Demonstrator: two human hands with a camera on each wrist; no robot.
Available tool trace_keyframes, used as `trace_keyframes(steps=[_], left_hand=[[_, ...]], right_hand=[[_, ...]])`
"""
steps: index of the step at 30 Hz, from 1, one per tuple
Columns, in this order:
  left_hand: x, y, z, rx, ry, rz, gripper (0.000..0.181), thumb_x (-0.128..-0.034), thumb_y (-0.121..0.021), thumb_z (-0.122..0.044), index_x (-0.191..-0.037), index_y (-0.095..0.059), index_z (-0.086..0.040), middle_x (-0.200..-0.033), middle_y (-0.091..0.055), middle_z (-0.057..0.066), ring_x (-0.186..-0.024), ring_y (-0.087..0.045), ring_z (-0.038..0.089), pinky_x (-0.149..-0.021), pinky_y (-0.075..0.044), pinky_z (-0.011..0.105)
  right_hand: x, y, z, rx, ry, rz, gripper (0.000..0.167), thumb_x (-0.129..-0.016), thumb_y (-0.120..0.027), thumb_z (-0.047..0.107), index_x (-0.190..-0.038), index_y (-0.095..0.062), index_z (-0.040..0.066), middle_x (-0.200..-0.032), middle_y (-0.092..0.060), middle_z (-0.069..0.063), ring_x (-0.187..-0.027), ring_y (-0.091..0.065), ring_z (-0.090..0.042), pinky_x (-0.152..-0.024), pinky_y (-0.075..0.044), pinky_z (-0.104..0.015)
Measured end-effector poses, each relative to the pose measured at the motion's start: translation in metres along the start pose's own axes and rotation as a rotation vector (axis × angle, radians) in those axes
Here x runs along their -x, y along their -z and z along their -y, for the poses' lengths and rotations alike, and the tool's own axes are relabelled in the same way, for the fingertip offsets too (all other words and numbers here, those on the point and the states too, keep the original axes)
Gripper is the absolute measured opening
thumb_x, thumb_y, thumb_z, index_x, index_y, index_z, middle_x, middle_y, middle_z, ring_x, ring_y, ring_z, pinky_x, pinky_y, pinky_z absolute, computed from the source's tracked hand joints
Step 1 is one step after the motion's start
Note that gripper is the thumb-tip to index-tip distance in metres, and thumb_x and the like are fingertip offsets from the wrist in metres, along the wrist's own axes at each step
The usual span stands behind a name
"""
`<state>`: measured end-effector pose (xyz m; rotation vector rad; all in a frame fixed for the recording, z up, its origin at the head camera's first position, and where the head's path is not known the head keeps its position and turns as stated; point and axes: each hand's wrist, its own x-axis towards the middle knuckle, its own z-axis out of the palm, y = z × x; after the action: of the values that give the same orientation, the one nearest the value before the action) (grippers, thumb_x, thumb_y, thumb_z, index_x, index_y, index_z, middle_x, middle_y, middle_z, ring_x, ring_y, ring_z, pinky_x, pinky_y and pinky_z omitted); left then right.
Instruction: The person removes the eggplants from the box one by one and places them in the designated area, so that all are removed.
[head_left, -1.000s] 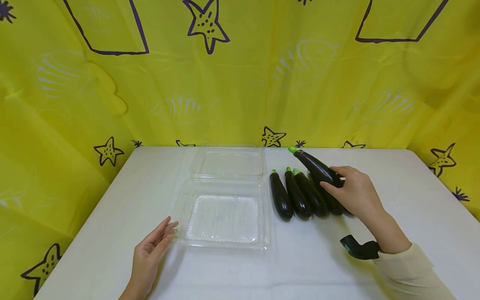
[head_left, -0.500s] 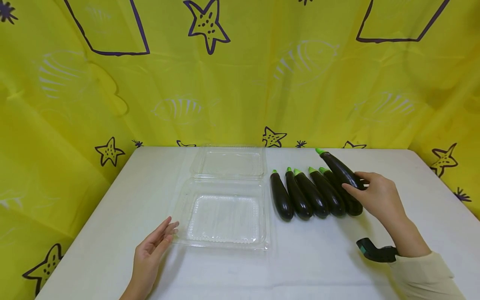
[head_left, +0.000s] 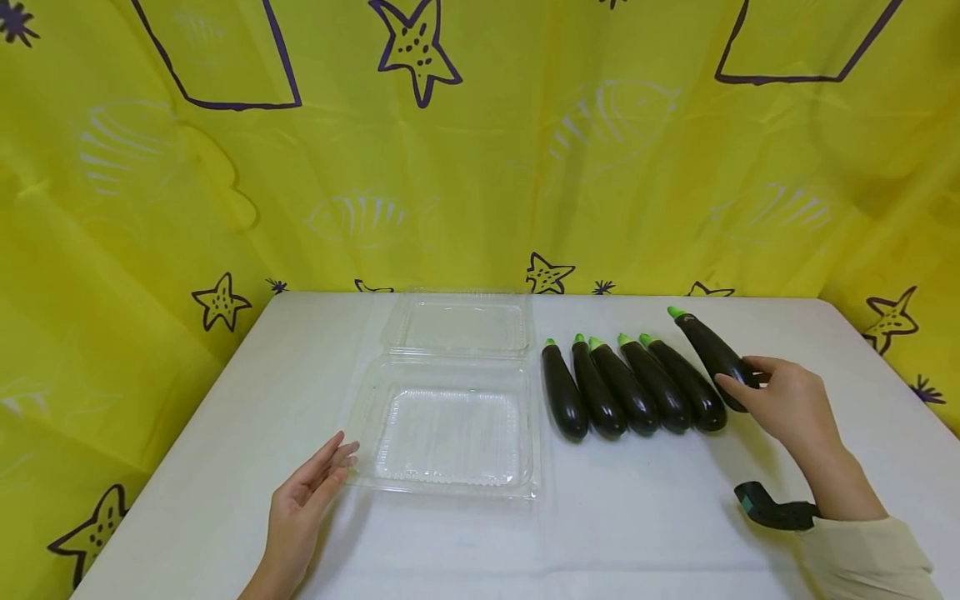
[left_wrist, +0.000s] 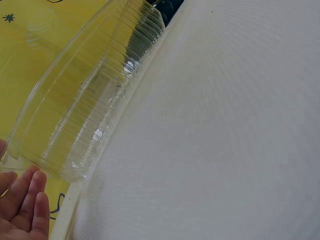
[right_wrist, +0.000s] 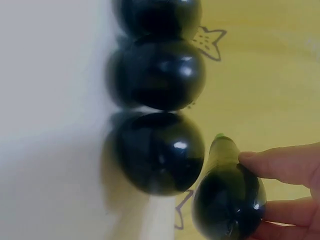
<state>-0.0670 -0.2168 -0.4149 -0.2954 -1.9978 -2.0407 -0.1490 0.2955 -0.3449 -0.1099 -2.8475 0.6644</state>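
Observation:
In the head view, my right hand (head_left: 791,400) holds an eggplant (head_left: 708,350) by its thick end between thumb and fingers. Its green stem points to the back left, and in the right wrist view this eggplant (right_wrist: 230,200) hangs above the tabletop. Just left of it, several eggplants (head_left: 630,387) lie side by side in a row, stems toward the back. A clear plastic clamshell container (head_left: 450,492) lies unfolded left of the row. At its front left corner rests my left hand (head_left: 303,508), fingers fairly straight and touching the rim; the left wrist view shows loosely extended fingers (left_wrist: 37,205).
The container's lid (head_left: 457,325) lies folded back toward the rear edge of the white table (head_left: 630,525). Yellow patterned cloth (head_left: 480,167) hangs behind and along the sides. A black wrist device (head_left: 776,508) sits on my right wrist.
My right hand has carried the eggplant to the right and lower, from over the row to beside its right end. My left hand and the container have stayed in place.

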Motion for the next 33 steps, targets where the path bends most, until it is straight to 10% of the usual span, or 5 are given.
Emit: trace_keyframes(steps=[10, 33], left_hand=[[-0.001, 0.000, 0.001, -0.004, 0.001, -0.001, 0.038, -0.0898, -0.045, 0.013, -0.127, -0.037, 0.020, -0.117, -0.061, 0.008, -0.106, -0.058, 0.015, -0.087, -0.043, 0.017], [0.001, 0.001, 0.001, 0.017, 0.002, 0.001, 0.038, -0.0907, -0.044, 0.012, -0.127, -0.038, 0.019, -0.118, -0.061, 0.008, -0.107, -0.057, 0.015, -0.087, -0.044, 0.019]], right_hand=[[0.004, -0.005, -0.016, 0.013, -0.006, 0.041, 0.054, -0.086, -0.063, 0.029, -0.108, -0.053, -0.019, -0.085, -0.060, -0.031, -0.072, -0.055, -0.038, -0.052, -0.040, -0.033], [0.003, -0.014, -0.022, 0.008, -0.029, 0.108, 0.053, -0.088, -0.059, 0.030, -0.109, -0.052, -0.019, -0.097, -0.057, -0.036, -0.088, -0.051, -0.049, -0.068, -0.042, -0.053]])
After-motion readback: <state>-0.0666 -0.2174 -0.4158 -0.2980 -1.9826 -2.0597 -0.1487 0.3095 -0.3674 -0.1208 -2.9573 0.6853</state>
